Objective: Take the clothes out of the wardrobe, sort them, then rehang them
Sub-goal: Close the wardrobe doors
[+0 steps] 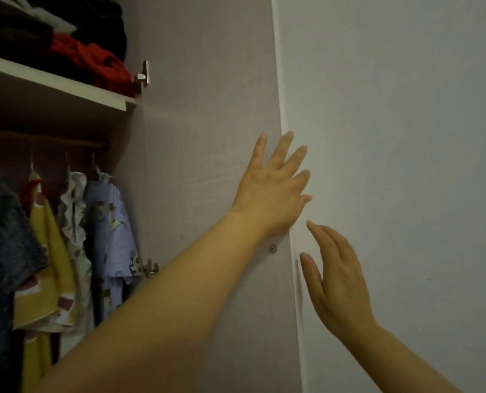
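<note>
Currently bracing the wardrobe door [202, 165], swung wide, inner face toward camera. Looks like early stage, no garment off the rail [46, 139] yet: hanging clothes [65, 245] inside on the rail, far left, well apart from both hands, draping straight down under hooks [67, 163]; folded pile [94, 61] on the shelf [51, 80] above. Pressing left hand [273, 188] flat on the door near its free edge, fingers spread, gripping nothing. Hovering right hand [338, 282] just beside that edge, fingers straight, likewise empty. Likely next: reach left across the door to the hooks; left hand nearer, blue shirt [114, 222] closest garment, at the rail's right end.
</note>
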{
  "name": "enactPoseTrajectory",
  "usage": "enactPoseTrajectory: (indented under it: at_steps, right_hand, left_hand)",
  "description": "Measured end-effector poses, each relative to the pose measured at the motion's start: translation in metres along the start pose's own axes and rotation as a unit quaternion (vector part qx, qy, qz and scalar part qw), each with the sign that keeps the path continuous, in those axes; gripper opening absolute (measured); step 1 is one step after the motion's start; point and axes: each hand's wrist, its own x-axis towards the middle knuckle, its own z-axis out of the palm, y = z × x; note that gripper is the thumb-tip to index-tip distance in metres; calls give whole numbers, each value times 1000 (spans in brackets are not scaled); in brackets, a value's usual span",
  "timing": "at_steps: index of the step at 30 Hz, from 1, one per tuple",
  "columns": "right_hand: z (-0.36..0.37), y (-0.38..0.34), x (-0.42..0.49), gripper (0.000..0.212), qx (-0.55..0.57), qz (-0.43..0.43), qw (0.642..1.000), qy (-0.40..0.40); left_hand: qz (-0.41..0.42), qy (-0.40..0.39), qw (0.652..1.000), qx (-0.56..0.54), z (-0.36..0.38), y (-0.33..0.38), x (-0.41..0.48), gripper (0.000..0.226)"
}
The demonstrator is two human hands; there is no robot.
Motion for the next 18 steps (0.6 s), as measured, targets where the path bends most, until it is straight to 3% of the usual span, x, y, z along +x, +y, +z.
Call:
enactPoseTrajectory:
  at_steps: [6,14,18]
  right_hand:
    - [20,-3,-10,50,103,35,993,-46]
    - [26,-64,-23,50,255,8,964,-69]
    - [34,-116,-31,50,349,-10,931,-107]
  left_hand:
    - [26,-13,997,69,-5,-1,-3,45]
    - [35,102,990,88,-30,-46,-58,42]
    - [44,111,985,122,-47,-84,-100,41]
